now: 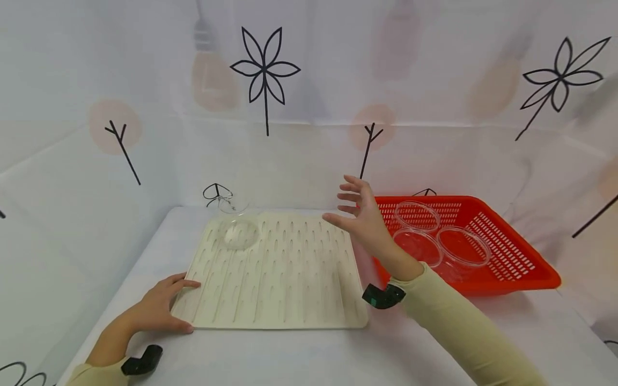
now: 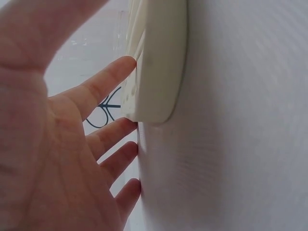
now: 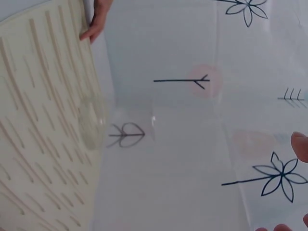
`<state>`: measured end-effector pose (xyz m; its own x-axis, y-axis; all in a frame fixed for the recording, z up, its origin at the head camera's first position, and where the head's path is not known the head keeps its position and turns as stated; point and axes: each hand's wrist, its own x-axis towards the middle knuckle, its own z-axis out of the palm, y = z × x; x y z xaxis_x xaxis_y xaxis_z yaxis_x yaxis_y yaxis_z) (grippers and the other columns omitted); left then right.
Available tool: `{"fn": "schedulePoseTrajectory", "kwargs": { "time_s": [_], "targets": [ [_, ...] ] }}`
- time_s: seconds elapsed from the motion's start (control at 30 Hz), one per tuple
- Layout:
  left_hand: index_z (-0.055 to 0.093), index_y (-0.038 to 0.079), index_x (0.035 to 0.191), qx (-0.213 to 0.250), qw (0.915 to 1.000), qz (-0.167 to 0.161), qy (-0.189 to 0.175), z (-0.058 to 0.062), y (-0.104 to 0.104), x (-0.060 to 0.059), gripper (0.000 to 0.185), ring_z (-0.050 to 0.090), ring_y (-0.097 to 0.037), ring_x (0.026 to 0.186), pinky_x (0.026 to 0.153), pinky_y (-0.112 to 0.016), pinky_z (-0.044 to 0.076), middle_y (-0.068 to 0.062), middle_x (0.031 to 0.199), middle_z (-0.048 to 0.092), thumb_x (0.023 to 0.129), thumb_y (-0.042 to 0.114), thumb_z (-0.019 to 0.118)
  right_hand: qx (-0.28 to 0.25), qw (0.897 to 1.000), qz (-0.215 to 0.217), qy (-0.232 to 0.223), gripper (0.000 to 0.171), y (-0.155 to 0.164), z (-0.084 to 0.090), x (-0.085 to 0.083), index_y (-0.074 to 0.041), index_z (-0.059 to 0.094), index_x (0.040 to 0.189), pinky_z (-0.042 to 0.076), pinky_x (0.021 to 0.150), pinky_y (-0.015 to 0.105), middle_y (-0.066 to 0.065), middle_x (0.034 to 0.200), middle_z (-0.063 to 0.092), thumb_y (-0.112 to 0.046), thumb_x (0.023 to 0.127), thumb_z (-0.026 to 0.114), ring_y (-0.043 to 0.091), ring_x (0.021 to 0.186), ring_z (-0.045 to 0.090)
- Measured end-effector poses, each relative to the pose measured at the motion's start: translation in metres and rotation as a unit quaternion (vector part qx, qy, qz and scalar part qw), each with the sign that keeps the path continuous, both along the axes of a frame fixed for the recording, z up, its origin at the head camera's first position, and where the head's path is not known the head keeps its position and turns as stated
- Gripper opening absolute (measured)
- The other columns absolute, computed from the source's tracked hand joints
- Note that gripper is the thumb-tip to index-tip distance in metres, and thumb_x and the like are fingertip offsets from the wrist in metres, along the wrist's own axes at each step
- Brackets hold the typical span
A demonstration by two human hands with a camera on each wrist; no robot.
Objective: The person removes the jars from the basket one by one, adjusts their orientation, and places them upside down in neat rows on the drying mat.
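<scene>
One clear bowl on the drying mat, three left in the basket.
Left hand (image 1: 156, 311) presses the drying mat (image 1: 275, 273) flat-fingered at the tabletop's front-left; right hand (image 1: 362, 217) hovers, fingers spread, empty (between mat and red basket (image 1: 512, 257)); the placed bowl (image 1: 238, 234) sits back-left.

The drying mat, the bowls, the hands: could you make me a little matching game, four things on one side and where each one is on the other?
Things:
1. left hand
2. right hand
3. red basket
4. clear glass bowl

Places:
A. on the far left part of the cream drying mat
B. right of the mat, holding three clear round containers
C. raised in the air, fingers spread, holding nothing
D. resting at the mat's near left corner

Pairs: 1-D, 2-C, 3-B, 4-A
</scene>
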<state>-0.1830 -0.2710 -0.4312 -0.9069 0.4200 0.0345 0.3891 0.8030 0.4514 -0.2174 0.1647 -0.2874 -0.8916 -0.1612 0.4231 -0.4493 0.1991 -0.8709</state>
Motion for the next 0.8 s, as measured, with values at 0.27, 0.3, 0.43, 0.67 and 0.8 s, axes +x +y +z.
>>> {"fn": "schedulePoseTrajectory", "kwargs": {
  "time_s": [0.27, 0.3, 0.43, 0.67, 0.8],
  "targets": [
    [0.055, 0.011, 0.122, 0.003, 0.9999, 0.002, 0.01, -0.003, -0.002, 0.001, 0.086, 0.037, -0.051, 0.117, 0.087, -0.065, 0.034, -0.032, 0.131, 0.039, 0.053, 0.055, 0.083, 0.051, 0.997, -0.055, -0.002, 0.078, 0.027, -0.002, -0.006, -0.011, 0.026, 0.142, 0.042, 0.094, 0.046, 0.01, 0.132, 0.04, -0.011, 0.08, 0.074, 0.025, 0.117, 0.046],
    [0.055, 0.012, 0.122, 0.003, 1.0, 0.003, 0.009, -0.004, -0.003, 0.001, 0.086, 0.037, -0.051, 0.117, 0.087, -0.064, 0.034, -0.031, 0.131, 0.039, 0.053, 0.055, 0.083, 0.055, 0.997, -0.061, -0.005, 0.078, 0.031, -0.001, -0.006, -0.011, 0.026, 0.142, 0.043, 0.093, 0.044, 0.01, 0.133, 0.04, -0.013, 0.081, 0.073, 0.025, 0.117, 0.046],
    [0.055, 0.012, 0.123, 0.002, 1.0, 0.001, 0.006, -0.004, -0.002, 0.0, 0.086, 0.037, -0.05, 0.117, 0.088, -0.064, 0.034, -0.031, 0.132, 0.038, 0.054, 0.055, 0.083, 0.067, 0.994, -0.087, -0.014, 0.077, 0.048, 0.001, -0.003, -0.013, 0.025, 0.143, 0.047, 0.089, 0.033, 0.011, 0.134, 0.039, -0.016, 0.083, 0.072, 0.027, 0.119, 0.045],
    [0.055, 0.012, 0.123, -0.002, 1.0, -0.001, 0.005, -0.001, -0.001, 0.0, 0.086, 0.037, -0.051, 0.118, 0.088, -0.064, 0.034, -0.031, 0.132, 0.038, 0.054, 0.053, 0.084, 0.087, 0.988, -0.125, -0.03, 0.076, 0.077, 0.006, -0.001, -0.016, 0.022, 0.144, 0.046, 0.086, 0.023, 0.011, 0.135, 0.038, -0.023, 0.085, 0.07, 0.028, 0.12, 0.043],
    [0.055, 0.012, 0.124, -0.005, 0.9998, 0.013, -0.014, 0.0, -0.001, 0.002, 0.087, 0.035, -0.05, 0.119, 0.09, -0.064, 0.032, -0.031, 0.134, 0.037, 0.053, 0.055, 0.083, 0.09, 0.986, -0.135, -0.042, 0.078, 0.093, 0.007, -0.002, -0.016, 0.021, 0.144, 0.045, 0.081, 0.014, 0.01, 0.135, 0.037, -0.026, 0.084, 0.07, 0.027, 0.12, 0.042]
  ]
}}
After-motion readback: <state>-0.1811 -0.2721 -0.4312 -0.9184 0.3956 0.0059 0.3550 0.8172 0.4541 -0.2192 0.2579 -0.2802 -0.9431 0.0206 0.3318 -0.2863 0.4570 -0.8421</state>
